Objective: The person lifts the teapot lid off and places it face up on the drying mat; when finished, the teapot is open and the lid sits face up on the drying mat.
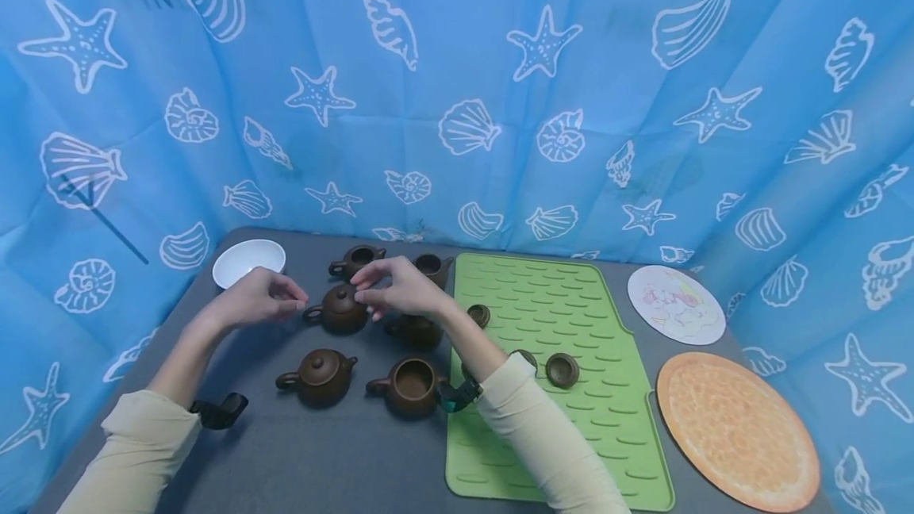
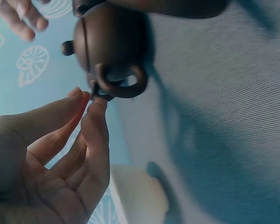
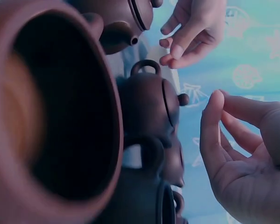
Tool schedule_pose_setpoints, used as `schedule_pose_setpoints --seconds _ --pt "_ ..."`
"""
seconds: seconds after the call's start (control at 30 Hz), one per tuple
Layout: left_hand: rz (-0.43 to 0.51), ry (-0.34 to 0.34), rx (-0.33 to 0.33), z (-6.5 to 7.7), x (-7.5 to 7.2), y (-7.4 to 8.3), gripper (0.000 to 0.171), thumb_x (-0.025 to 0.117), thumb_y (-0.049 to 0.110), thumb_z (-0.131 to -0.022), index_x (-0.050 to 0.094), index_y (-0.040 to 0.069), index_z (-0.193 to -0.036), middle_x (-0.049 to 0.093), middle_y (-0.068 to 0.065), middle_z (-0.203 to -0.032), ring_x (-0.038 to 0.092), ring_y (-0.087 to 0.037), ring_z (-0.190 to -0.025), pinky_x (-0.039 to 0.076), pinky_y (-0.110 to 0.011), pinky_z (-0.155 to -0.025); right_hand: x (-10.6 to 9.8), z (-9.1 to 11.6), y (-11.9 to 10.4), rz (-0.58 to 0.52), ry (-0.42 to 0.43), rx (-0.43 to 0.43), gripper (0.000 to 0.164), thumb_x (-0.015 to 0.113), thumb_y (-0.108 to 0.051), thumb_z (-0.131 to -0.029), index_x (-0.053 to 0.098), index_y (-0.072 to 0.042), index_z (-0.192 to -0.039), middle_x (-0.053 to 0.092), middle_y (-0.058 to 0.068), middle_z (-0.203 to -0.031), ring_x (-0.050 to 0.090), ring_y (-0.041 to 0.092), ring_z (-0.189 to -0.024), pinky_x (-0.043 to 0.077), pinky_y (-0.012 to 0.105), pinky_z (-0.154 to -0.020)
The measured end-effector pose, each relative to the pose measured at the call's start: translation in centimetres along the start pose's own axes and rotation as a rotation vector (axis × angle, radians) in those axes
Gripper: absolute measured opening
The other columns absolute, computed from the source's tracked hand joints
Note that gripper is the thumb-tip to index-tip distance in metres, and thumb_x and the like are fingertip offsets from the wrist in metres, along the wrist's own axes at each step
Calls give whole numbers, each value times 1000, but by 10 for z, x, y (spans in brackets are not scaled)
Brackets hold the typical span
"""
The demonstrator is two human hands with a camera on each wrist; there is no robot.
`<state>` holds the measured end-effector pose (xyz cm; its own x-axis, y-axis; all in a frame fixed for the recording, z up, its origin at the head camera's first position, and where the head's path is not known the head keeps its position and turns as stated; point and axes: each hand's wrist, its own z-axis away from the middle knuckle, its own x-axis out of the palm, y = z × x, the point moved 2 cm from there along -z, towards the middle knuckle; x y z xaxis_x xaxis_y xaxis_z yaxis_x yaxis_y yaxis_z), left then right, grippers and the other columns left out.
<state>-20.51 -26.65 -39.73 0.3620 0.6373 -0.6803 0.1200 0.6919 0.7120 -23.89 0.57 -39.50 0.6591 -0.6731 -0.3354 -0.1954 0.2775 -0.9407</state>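
Observation:
A brown lidded teapot (image 1: 340, 309) stands on the table between my two hands. My left hand (image 1: 263, 297) hovers just left of its handle, fingers loosely bent and nothing held. Above the spout side of that pot, my right hand (image 1: 400, 285) has its thumb and index fingertips close together. The right wrist view shows nothing in the right fingers (image 3: 212, 135), apart from the lidded teapot (image 3: 149, 105). In the left wrist view the left hand (image 2: 60, 158) is near the handle of the lidded teapot (image 2: 114, 42). Nearer me sits another lidded teapot (image 1: 321, 377).
Lidless teapots stand around: one at the front (image 1: 412, 389), others behind and under my right forearm. A green mat (image 1: 557, 435) holds several loose lids, including one lid (image 1: 562, 370). A white bowl (image 1: 248, 260) sits back left; two round mats, one pizza-like (image 1: 738, 431), lie right.

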Motion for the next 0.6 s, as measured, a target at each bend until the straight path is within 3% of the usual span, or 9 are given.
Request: schedule_pose_setpoints --seconds 0.3,0.6 --pt "80 15 -39 4 14 -16 24 69 12 -106 75 -5 -122 78 -24 -113 79 -31 -95 67 -42 -80 19 -28 8 -45 20 103 25 67 -3 -106 71 5 -130 67 8 -100 68 11 -72 65 26 -70" --pt "91 75 -44 0 22 -21 24 70 12 -105 75 -4 -122 77 -22 -107 75 -24 -88 66 -36 -75 27 -34 11 22 77 100 19 69 -5 -106 75 2 -122 64 3 -90 66 10 -67 64 25 -65"
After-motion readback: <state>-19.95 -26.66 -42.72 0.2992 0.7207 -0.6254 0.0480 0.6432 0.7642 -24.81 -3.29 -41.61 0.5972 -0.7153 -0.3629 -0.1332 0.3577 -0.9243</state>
